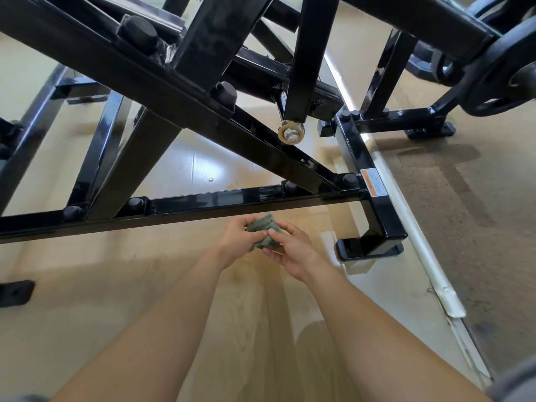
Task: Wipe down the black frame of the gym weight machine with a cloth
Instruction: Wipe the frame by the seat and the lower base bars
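Note:
A small grey-green cloth (263, 231) is bunched between both my hands, just below the low horizontal bar (220, 200) of the glossy black machine frame. My left hand (239, 242) grips the cloth from the left with curled fingers. My right hand (287, 252) pinches it from the right with thumb and fingertips. The cloth sits a little in front of the bar and does not touch it. A long diagonal beam (174, 91) of the frame crosses above, with round black bolt caps along it.
The frame's right foot (369, 248) stands on the shiny beige floor beside an orange warning label (373, 182). A silver bolt end (291, 134) hangs under an upright post. A black weight plate (504, 74) sits at the top right; brown carpet (464, 213) lies beyond a pale threshold strip.

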